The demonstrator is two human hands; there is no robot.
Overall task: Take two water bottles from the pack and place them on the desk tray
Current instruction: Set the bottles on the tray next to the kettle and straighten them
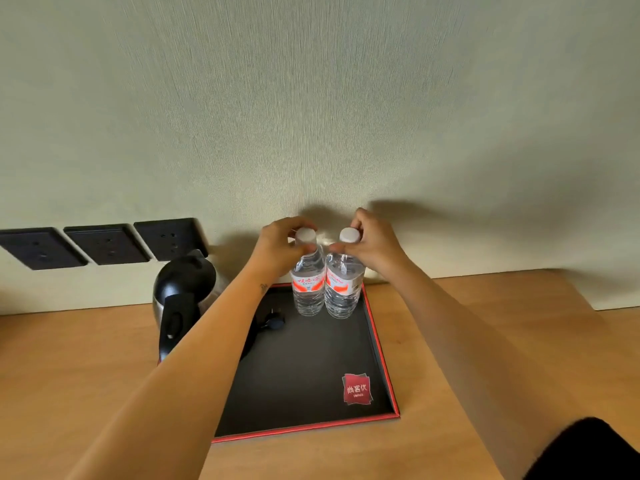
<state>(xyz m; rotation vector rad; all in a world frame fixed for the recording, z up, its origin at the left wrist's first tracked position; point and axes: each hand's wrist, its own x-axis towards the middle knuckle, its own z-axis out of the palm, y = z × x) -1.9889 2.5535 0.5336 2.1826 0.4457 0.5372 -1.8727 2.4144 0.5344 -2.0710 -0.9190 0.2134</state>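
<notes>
Forearms reach over tray [382,355]; left hand [277,242], right hand [372,244] each pinching neck of upright left bottle [307,289], right bottle [343,292] standing on it; only release seems left.

Two clear bottles [325,289] with white caps and red-and-white labels; black tray [298,368] edged red, red logo [357,389]; tan wooden desk [86,368]; black-and-silver kettle [183,299].

Clear plastic bottles [323,292], matt tray [304,368]

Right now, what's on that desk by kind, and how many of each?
Water bottles: 2 (left bottle, right bottle)
Kettle: 1
Tray: 1
Total: 4
</notes>
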